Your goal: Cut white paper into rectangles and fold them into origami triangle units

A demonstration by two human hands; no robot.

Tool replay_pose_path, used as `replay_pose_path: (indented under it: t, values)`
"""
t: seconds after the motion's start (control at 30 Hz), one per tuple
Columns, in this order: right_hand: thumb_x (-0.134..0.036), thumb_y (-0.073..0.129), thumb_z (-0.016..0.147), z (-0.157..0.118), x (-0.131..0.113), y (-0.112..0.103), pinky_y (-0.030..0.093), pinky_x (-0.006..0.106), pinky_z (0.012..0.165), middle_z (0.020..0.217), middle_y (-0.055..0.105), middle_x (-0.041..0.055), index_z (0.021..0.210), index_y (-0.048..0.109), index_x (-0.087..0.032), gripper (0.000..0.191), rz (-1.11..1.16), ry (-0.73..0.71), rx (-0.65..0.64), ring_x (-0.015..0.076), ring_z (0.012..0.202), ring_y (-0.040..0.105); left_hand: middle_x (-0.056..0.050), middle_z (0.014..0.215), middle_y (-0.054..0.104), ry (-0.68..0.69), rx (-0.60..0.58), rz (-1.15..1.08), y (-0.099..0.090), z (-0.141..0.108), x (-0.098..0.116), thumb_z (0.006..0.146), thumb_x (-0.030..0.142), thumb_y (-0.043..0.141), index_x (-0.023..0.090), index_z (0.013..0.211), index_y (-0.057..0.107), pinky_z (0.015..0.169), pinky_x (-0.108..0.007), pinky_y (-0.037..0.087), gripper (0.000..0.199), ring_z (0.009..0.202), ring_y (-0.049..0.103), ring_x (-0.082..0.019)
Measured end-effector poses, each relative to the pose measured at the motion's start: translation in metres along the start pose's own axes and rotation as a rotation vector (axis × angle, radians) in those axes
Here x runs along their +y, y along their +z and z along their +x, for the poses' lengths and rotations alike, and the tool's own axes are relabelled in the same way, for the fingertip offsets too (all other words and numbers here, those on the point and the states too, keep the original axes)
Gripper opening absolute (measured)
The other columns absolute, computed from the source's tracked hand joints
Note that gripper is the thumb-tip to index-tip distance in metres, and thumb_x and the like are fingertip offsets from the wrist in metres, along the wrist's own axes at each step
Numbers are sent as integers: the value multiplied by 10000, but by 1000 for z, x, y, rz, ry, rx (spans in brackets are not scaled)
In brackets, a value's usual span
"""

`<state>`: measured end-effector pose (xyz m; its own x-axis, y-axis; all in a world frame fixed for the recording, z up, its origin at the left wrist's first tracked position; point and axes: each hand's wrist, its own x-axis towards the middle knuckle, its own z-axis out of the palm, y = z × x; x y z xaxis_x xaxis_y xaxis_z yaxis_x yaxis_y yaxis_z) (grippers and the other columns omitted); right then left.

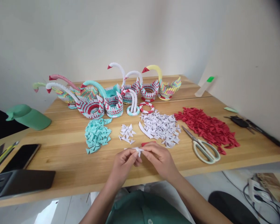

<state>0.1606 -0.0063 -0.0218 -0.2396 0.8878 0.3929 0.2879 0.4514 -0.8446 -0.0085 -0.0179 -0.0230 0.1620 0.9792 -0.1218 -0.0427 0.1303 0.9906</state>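
Near the table's front edge, my left hand [125, 161] and my right hand [160, 158] pinch small white folded paper pieces [138, 150] between them. A red paper piece [148, 143] shows just behind my right fingers. Beyond my hands lie a few loose white pieces [127, 133], a curved white strip [144, 130] and a large white pile [164, 127]. A teal pile [97, 134] is to the left, a red pile [210, 126] to the right. White-handled scissors [203, 148] lie open by the red pile.
Several paper swans [114, 104] stand along the back, with a red-and-white ring [146, 107] in front. On the left are a green flask [29, 117], a phone [21, 157] and a dark box [23, 183]. Keys [240, 122] and a black pen [264, 133] lie at right.
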Motion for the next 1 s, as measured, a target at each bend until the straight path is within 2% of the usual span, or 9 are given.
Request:
replay_pose_path:
  t: [0.17, 0.37, 0.47, 0.6, 0.8, 1.0]
  values:
    - [-273, 584, 892, 2, 0, 0, 497, 287, 708, 791, 691, 42, 816, 683, -202, 144, 113, 156, -19, 190, 806, 638, -32, 629, 656, -3, 7, 26, 3, -2, 0, 781, 363, 643, 152, 671, 657, 591, -242, 461, 239, 580, 563, -134]
    - [-328, 573, 879, 1, -2, -1, 441, 254, 627, 745, 653, 17, 801, 641, -189, 174, 130, 312, -71, 155, 684, 580, -16, 589, 635, -9, 30, 7, 5, 0, 0, 738, 388, 684, 150, 670, 657, 571, -240, 465, 249, 563, 559, -128]
    - [-335, 556, 891, 1, -4, -3, 424, 256, 631, 738, 645, 15, 800, 631, -184, 191, 124, 324, -113, 153, 681, 567, -18, 617, 666, -17, 79, -53, 4, 2, 0, 701, 396, 721, 148, 735, 661, 570, -246, 482, 258, 560, 572, -128]
    - [-325, 539, 899, 2, -5, -4, 414, 257, 632, 717, 624, 10, 774, 615, -183, 205, 107, 334, -140, 147, 670, 546, -33, 626, 684, -17, 81, -53, 4, 4, 3, 709, 367, 721, 144, 688, 648, 580, -251, 493, 236, 567, 586, -129]
    - [-314, 592, 855, -2, 2, 1, 459, 250, 638, 727, 605, -3, 924, 613, -194, 140, 243, 375, -67, 144, 676, 564, -26, 620, 676, -9, 102, -56, 5, 3, 3, 719, 349, 715, 153, 677, 628, 582, -253, 497, 219, 563, 589, -129]
    - [-303, 622, 824, -2, 4, 1, 475, 262, 647, 738, 648, 19, 809, 639, -193, 112, 311, 336, -102, 153, 684, 595, -24, 616, 689, -7, 78, -144, 5, 3, 1, 719, 344, 733, 154, 697, 637, 585, -251, 505, 215, 573, 612, -134]
